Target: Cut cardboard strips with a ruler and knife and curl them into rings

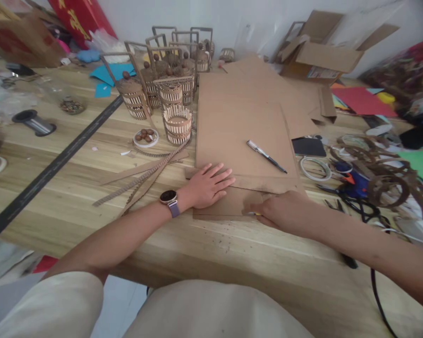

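My left hand (pixel 210 188) lies flat with its fingers spread, pressing on a narrow cardboard strip (pixel 245 182) across the cardboard sheet (pixel 239 126). To its right my right hand (pixel 278 211) is closed and slightly blurred, low over the near part of the cardboard. A small yellowish bit shows under its fingers; what it grips is mostly hidden. A pen (pixel 267 156) lies slantwise on the sheet beyond both hands. Left of the sheet are several corrugated cardboard strips (pixel 137 180).
Several small lidded baskets with tall handles (pixel 132 96) and an open basket (pixel 177 124) stand at the back left. Brown beads fill a white dish (pixel 145 137). Rolls of tape (pixel 315 168), scissors (pixel 361 206) and cardboard rings (pixel 387 191) crowd the right. An open box (pixel 320 56) stands behind.
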`<state>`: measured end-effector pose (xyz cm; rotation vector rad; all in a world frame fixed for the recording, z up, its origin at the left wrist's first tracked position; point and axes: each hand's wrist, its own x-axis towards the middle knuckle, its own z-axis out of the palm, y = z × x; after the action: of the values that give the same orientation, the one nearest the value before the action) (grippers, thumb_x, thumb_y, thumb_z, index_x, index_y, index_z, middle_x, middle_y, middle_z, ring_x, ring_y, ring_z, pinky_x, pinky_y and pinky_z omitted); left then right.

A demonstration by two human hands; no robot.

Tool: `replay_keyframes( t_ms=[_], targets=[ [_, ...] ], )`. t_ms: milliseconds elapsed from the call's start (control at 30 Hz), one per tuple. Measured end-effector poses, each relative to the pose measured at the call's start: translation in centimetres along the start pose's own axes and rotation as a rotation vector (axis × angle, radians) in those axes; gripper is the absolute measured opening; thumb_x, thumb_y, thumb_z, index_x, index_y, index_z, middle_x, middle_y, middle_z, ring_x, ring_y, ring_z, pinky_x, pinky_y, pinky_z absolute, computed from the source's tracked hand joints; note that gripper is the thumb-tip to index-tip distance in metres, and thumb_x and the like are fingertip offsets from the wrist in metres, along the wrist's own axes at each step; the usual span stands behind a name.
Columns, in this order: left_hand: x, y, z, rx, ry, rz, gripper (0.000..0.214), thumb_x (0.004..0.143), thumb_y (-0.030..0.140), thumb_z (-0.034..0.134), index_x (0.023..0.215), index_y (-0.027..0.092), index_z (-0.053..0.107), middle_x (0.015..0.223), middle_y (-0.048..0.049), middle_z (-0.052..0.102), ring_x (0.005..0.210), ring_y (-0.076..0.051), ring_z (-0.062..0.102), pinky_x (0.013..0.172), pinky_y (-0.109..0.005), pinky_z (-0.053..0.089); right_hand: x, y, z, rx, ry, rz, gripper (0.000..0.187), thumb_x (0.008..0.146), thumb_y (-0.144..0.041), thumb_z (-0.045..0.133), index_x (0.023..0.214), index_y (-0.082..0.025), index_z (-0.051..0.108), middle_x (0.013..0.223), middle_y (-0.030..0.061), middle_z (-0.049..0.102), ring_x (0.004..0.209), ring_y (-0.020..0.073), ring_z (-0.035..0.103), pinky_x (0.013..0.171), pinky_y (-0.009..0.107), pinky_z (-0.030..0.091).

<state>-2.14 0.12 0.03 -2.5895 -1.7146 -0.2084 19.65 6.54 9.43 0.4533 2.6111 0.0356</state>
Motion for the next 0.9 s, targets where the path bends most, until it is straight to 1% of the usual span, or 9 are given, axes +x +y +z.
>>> replay_keyframes(
  t_ms=[67,100,200,267,333,467,600,733,900],
  targets=[
    [0.0,0.0,0.0,0.004,0.013,0.000,0.048,0.104,0.038,0.034,0.149,0.024,0.040,0.158,-0.0031,0.036,0.147,-0.029,0.026,0.119,-0.048,0.019,0.3,-0.6,-0.9,-0.019,-0.075,0.008,0.022,0.095,-0.027,0.050,0.099,-0.024,0.071,0.077,0.0058,0.075,0.065,0.0212,0.069,0.048,0.027,0.030],
    [0.0,0.0,0.0,0.006,0.019,0.000,0.048,0.104,0.038,0.035,0.149,0.024,0.040,0.158,-0.0032,0.036,0.147,-0.028,0.026,0.119,-0.048,0.019,0.7,-1.4,-1.3,-0.036,-0.043,0.009,0.024,0.097,-0.027,0.046,0.100,-0.022,0.069,0.078,0.0060,0.075,0.064,0.0212,0.069,0.048,0.027,0.029],
    [0.0,-0.1,0.1,0.013,0.024,0.002,0.047,0.104,0.036,0.036,0.149,0.025,0.041,0.158,-0.0031,0.037,0.147,-0.027,0.027,0.118,-0.047,0.019,2.5,-4.5,-1.6,-0.056,0.044,-0.073,0.026,0.097,-0.020,0.042,0.103,-0.018,0.067,0.077,0.0075,0.073,0.064,0.0199,0.067,0.048,0.026,0.028],
    [0.1,-0.2,0.2,0.019,0.020,0.008,0.047,0.104,0.036,0.036,0.149,0.025,0.041,0.158,-0.0030,0.037,0.147,-0.027,0.027,0.118,-0.047,0.020,3.8,-6.2,-1.3,-0.069,0.080,-0.118,0.024,0.095,-0.016,0.043,0.103,-0.014,0.066,0.077,0.0093,0.072,0.064,0.0193,0.067,0.048,0.025,0.029],
    [0.2,-0.3,0.2,0.027,0.019,0.010,0.047,0.104,0.037,0.037,0.149,0.025,0.041,0.157,-0.0031,0.038,0.147,-0.027,0.027,0.118,-0.048,0.021,4.7,-7.1,-1.0,-0.076,0.090,-0.148,0.021,0.095,-0.013,0.045,0.101,-0.013,0.065,0.082,0.0115,0.073,0.067,0.0194,0.068,0.048,0.023,0.033],
    [0.2,-0.3,0.3,0.046,0.020,0.008,0.046,0.104,0.038,0.035,0.148,0.025,0.042,0.156,-0.0028,0.039,0.147,-0.028,0.028,0.118,-0.048,0.022,5.5,-7.4,-0.9,-0.104,0.076,-0.190,0.022,0.090,-0.005,0.048,0.103,-0.011,0.065,0.094,0.0164,0.074,0.076,0.0219,0.072,0.052,0.023,0.042],
    [0.2,-0.3,0.2,0.040,0.014,0.012,0.046,0.104,0.037,0.035,0.148,0.026,0.042,0.157,-0.0030,0.039,0.146,-0.028,0.029,0.117,-0.048,0.023,5.6,-7.6,-1.5,-0.141,0.034,-0.187,0.028,0.089,-0.004,0.046,0.110,-0.010,0.064,0.105,0.0213,0.073,0.091,0.0286,0.073,0.057,0.028,0.050],
    [0.2,-0.3,0.4,0.032,0.019,0.004,0.046,0.104,0.037,0.035,0.149,0.026,0.041,0.157,-0.0028,0.038,0.147,-0.028,0.028,0.118,-0.048,0.021,5.7,-8.3,-2.5,-0.181,-0.009,-0.181,0.034,0.090,-0.004,0.044,0.118,-0.010,0.062,0.113,0.0239,0.070,0.100,0.0316,0.071,0.062,0.031,0.052],
    [0.2,-0.5,0.4,0.018,0.014,0.012,0.046,0.104,0.035,0.038,0.149,0.026,0.041,0.157,-0.0032,0.038,0.147,-0.028,0.028,0.117,-0.048,0.023,5.6,-8.8,-3.5,-0.209,-0.033,-0.185,0.037,0.086,-0.002,0.047,0.118,-0.011,0.063,0.107,0.0224,0.072,0.098,0.0327,0.071,0.067,0.034,0.052]
  ],
)
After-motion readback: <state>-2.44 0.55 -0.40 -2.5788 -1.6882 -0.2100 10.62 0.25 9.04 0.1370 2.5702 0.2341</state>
